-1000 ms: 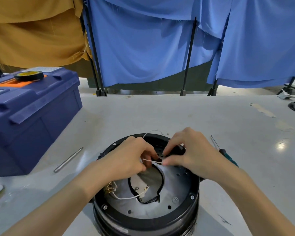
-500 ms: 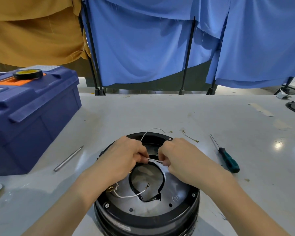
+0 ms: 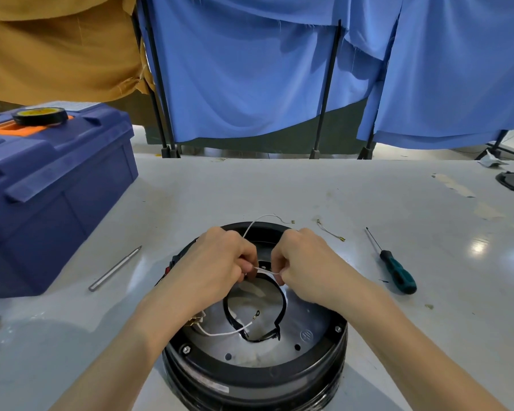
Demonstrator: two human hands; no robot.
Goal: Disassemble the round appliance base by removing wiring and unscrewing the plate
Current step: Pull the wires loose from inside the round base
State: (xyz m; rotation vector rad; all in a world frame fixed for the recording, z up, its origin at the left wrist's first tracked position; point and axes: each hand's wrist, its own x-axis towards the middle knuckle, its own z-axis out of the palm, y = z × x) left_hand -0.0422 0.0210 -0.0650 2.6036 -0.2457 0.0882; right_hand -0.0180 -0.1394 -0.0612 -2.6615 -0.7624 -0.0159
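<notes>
The round appliance base (image 3: 255, 378) sits at the near edge of the surface (image 3: 279, 188), right below the person, open side up so that the metal plate (image 3: 309, 330) and the wiring can be reached from above. Both hands work over its far half. The left hand (image 3: 217, 265) and the right hand (image 3: 309, 268) each pinch the white wire (image 3: 264, 270) between curled fingers and thumb, close together, so that a short stretch runs taut between them. This looks like a grip for working the wire free at one spot, not for lifting it. Past the left hand the same wire loops over the far rim and its free end lies on the surface. A second white lead (image 3: 229, 333) with a ring terminal lies slack across the central opening, by the black band (image 3: 282, 304) that edges it, and probably has to come out too. The hex screws (image 3: 186, 349) at the plate's rim are seated, so the unscrewing is not yet begun. That fits the green-handled screwdriver (image 3: 398, 271) lying untouched to the right, handy for the right hand. A thin loose wire (image 3: 330, 231) lies beyond the base, seemingly set aside. To the left are a metal rod (image 3: 115, 268) and a blue toolbox (image 3: 57, 188) with a roll of tape (image 3: 39, 115) on its lid.
</notes>
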